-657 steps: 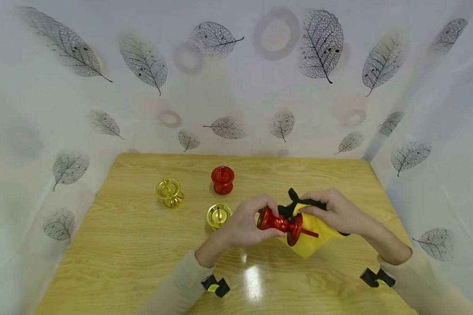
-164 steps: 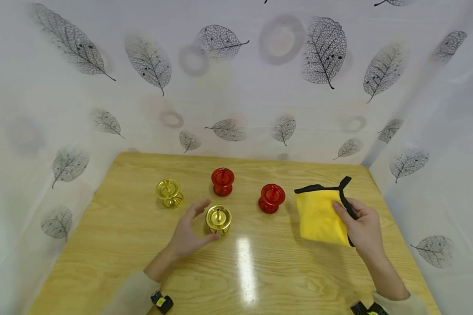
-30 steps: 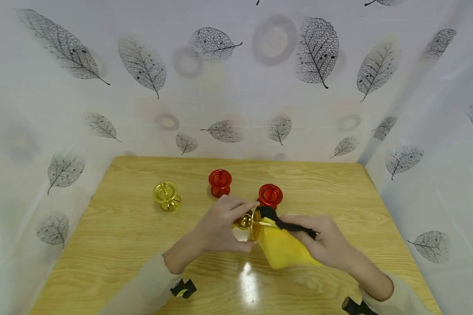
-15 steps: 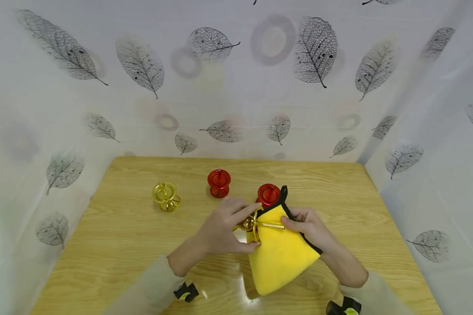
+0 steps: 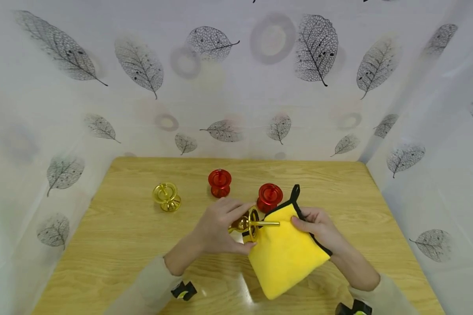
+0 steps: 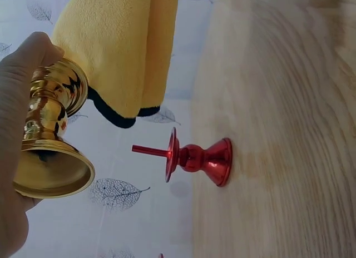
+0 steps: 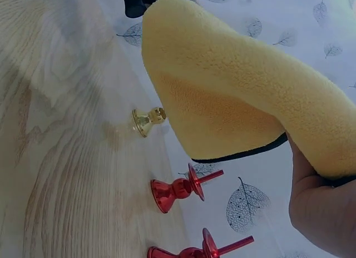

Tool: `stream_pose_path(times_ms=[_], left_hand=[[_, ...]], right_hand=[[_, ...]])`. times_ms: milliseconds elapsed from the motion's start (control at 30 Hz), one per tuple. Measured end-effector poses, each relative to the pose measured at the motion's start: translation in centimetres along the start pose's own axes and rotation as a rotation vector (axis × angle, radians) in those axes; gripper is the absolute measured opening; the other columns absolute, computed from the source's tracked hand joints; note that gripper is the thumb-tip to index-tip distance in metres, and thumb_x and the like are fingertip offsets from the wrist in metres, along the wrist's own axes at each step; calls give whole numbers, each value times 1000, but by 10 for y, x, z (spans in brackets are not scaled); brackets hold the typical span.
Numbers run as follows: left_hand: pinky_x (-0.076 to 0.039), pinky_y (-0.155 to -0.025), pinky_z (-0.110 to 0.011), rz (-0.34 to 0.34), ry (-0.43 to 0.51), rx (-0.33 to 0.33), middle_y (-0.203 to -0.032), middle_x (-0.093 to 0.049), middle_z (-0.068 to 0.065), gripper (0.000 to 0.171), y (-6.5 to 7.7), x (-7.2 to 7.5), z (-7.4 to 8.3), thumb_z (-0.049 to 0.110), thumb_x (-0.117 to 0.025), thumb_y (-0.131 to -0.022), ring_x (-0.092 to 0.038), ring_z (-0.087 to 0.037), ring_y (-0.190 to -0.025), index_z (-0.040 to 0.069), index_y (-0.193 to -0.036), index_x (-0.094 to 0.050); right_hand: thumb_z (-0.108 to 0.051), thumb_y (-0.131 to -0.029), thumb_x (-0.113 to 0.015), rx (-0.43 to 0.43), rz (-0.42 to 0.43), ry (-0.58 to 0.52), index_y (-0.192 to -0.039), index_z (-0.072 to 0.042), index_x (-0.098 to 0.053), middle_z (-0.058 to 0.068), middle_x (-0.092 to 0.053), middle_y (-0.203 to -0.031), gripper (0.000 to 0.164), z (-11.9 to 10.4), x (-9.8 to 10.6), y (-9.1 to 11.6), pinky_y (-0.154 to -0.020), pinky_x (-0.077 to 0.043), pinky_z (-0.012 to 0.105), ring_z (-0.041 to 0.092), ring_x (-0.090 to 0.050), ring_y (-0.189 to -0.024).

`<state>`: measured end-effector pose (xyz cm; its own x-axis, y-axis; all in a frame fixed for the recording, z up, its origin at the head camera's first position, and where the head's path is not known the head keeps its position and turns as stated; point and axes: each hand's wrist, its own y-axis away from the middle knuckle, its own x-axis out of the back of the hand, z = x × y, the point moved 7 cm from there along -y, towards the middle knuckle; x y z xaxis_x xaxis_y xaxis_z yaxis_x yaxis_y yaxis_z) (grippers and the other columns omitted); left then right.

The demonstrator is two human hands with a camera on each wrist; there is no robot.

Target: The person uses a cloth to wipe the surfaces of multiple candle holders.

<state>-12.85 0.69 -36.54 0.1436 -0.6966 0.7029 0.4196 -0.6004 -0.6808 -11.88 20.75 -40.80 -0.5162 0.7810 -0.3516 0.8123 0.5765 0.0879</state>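
My left hand grips a gold candlestick above the table, tipped on its side with its pin pointing right. Its open hollow base shows in the left wrist view. With my right hand I pinch a yellow cloth by its black-edged border; the thumb lies on top. The cloth hangs spread just behind and below the pin, its left edge by the dish of the candlestick. Whether cloth and pin touch, I cannot tell. The right wrist view shows the folded cloth covering part of the hand.
A red candlestick stands upright just behind the cloth. Another red candlestick is farther back, and a second gold candlestick stands to the left. Behind the wooden table hangs a leaf-patterned curtain.
Earlier my left hand held a red candlestick, later standing on the table; the gold one has since been lifted. The cloth, bunched around the pin a second ago, is now spread and slightly farther right.
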Motion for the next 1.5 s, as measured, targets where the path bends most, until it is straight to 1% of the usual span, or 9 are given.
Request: stream_pose_path(times_ms=[233, 367, 500, 567, 633, 733, 867, 1100, 1500], left_hand=[[-55, -80, -24, -23, 26, 3, -102, -71, 0, 79, -7, -4, 5, 55, -81, -59, -68, -13, -91, 8, -121, -66], [-54, -80, -23, -55, 29, 27, -99, -71, 0, 83, -5, -3, 3, 54, -84, -56, -67, -11, -88, 7, -122, -66], [-51, -76, -19, -146, 44, 84, -99, -69, 5, 82, -2, -3, -1, 53, -83, -58, -60, -5, -83, 8, -124, -64], [-46, -70, -15, -188, 78, 116, -93, -65, 8, 79, -1, -3, -3, 51, -84, -59, -54, -2, -77, 10, -124, -65], [-41, -65, -11, -225, 120, 141, -89, -63, 11, 76, -1, -5, -4, 49, -84, -60, -49, 0, -73, 12, -123, -65], [-37, -60, -7, -265, 177, 167, -84, -59, 12, 73, -1, -8, -6, 46, -85, -60, -46, 2, -69, 12, -121, -65], [-40, -62, -7, -319, 216, 203, -87, -63, 10, 73, -2, -13, -7, 46, -83, -62, -49, 1, -72, 7, -121, -65], [-42, -61, -7, -320, 283, 256, -91, -64, 8, 68, -9, -16, -7, 42, -83, -62, -52, 0, -74, 5, -117, -66], [-43, -65, -8, -308, 160, 226, -94, -68, 7, 73, -7, -11, -2, 46, -82, -62, -54, 0, -74, 6, -120, -65]], right_hand=[[-2, -101, -43, 38, 9, 92, -114, 3, -62, 6, -76, -92, 24, 5, -7, -7, -62, -60, 34, 21, -74, -73], [1, -97, -50, 168, 83, 325, -99, 1, -64, -4, -69, -74, 14, -5, -5, -1, -53, -56, 24, 9, -67, -59], [18, -86, -53, 482, 77, 736, -106, 2, -68, 2, -72, -86, 30, -26, -17, 9, -51, -46, 18, 2, -60, -62], [17, -89, -48, 690, 40, 996, -115, 3, -67, 7, -74, -104, 36, -34, -31, 17, -53, -41, 12, -1, -54, -63], [12, -92, -44, 904, 10, 1252, -119, 3, -66, 15, -69, -121, 37, -38, -48, 24, -60, -48, 11, 5, -67, -80], [0, -100, -39, 1152, 3, 1618, -116, 0, -68, 16, -71, -117, 34, -40, -69, 33, -62, -53, 15, 13, -70, -82], [1, -100, -41, 1318, -21, 1910, -111, -2, -71, 15, -71, -115, 32, -36, -86, 37, -72, -59, 28, 28, -71, -98], [-2, -98, -48, 1390, -12, 1967, -98, -5, -74, 16, -71, -113, 27, -32, -99, 33, -74, -60, 34, 33, -70, -99], [3, -97, -47, 1479, 75, 1960, -100, 4, -73, 18, -74, -100, 26, -42, -97, 37, -65, -59, 30, 28, -74, -85]])
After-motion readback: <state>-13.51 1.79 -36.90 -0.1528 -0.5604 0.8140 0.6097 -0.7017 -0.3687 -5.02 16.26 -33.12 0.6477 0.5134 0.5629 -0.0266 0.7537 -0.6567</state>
